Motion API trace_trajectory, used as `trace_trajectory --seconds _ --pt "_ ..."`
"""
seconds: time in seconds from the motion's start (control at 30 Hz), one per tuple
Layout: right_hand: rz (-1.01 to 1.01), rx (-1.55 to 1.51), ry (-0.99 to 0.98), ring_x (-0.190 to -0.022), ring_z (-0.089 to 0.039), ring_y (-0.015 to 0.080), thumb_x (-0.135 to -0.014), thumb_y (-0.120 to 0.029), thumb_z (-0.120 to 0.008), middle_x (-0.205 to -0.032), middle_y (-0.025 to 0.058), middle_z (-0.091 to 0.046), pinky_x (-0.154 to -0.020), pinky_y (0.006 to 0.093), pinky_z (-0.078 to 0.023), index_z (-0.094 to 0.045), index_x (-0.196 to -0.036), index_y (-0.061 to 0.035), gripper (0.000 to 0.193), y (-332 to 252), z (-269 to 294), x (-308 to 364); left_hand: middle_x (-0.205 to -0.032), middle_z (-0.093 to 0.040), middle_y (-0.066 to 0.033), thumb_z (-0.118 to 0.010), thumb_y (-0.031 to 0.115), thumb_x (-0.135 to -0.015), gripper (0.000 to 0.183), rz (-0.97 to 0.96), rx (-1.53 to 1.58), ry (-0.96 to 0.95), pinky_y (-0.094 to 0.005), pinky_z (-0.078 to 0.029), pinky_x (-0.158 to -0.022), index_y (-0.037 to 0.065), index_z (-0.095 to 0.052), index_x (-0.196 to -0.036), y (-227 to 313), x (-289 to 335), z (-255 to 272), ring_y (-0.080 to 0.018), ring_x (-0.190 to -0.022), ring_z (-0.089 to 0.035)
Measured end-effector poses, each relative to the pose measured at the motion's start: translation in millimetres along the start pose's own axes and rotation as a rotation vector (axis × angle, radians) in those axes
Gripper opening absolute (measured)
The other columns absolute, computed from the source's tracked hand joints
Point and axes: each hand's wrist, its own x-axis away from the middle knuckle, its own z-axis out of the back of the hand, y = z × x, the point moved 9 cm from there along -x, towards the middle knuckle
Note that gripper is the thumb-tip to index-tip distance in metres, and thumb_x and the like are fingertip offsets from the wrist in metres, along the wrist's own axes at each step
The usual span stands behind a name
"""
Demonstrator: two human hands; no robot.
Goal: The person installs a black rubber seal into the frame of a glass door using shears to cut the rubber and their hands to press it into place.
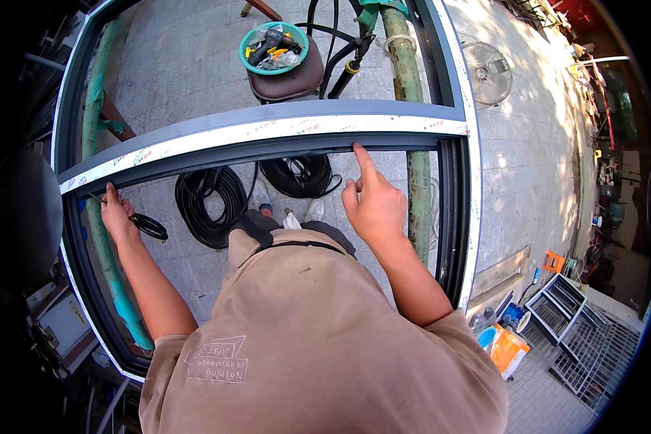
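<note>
Before me lies a dark grey window frame [477,195] with white printed protective film, and a crossbar [267,130] running across it. My left hand [117,213] is closed at the crossbar's left end, pinching a thin black strip, likely rubber seal [150,226], whose loop hangs beside the fingers. Toward the crossbar's right end my right hand [376,199] presses its stretched index fingertip on the near dark edge. Its other fingers are curled and nothing shows in them. Whether a strip lies under that fingertip I cannot tell.
Two black coils [208,210] lie on the floor by my feet. Green pipes [418,202] support the frame. Beyond the crossbar, a stool [288,83] carries a turquoise basin [305,49] of tools. A fan [487,72] stands at right, metal racks [586,340] at lower right.
</note>
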Motion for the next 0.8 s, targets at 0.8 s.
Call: trace_trajectory --seconds 0.8 --pt "0.115 0.008 -0.029 -0.058 -0.069 0.0349 -0.087 -0.009 -0.074 -0.070 0.0099 -0.069 -0.056 0.0499 -0.055 -0.060 -0.156 -0.0210 0.072 -32.1 -7.6 -2.9 -0.073 -0.044 0.0057 -0.071 0.031 -0.109 0.031 0.003 0.015 0.008 -0.0259 -0.026 -0.046 0.017 -0.051 -0.091 1.7 4.3 -3.0 -0.0055 -0.052 -0.035"
